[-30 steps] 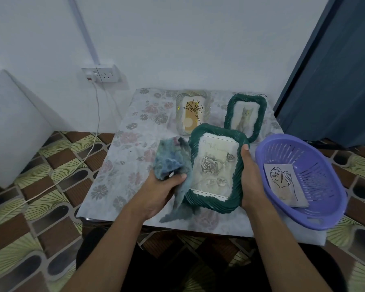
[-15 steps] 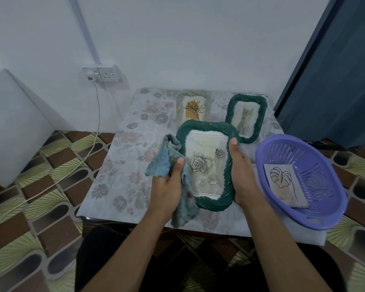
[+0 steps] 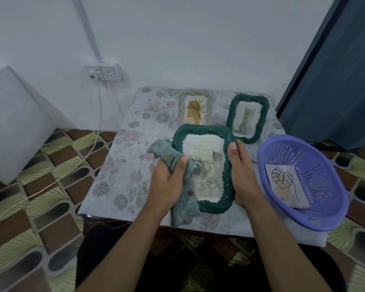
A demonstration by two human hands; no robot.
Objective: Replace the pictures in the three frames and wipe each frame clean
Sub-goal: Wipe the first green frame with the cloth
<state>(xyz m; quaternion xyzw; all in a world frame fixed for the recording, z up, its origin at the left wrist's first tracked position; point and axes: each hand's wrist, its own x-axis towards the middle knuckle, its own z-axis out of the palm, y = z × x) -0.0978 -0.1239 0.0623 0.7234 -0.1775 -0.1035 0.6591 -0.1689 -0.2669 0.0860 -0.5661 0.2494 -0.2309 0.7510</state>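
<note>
The green frame (image 3: 227, 175) with the rose picture is over the near part of the worktop (image 3: 122, 169), between your two grips. Your right grip (image 3: 243, 178) clasps its right rail, thumb on the front. Your left grip (image 3: 167, 183) is curled round the blue-green cloth (image 3: 184, 205), which covers the frame's left rail and touches the glass. The purple basket (image 3: 325, 209) sits just right of your right grip.

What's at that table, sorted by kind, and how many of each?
Picture frames: 3 (rose frame, cat frame, pale frame)
Cloth: 1
Purple basket: 1
Loose leaf picture: 1
Total: 6
</note>
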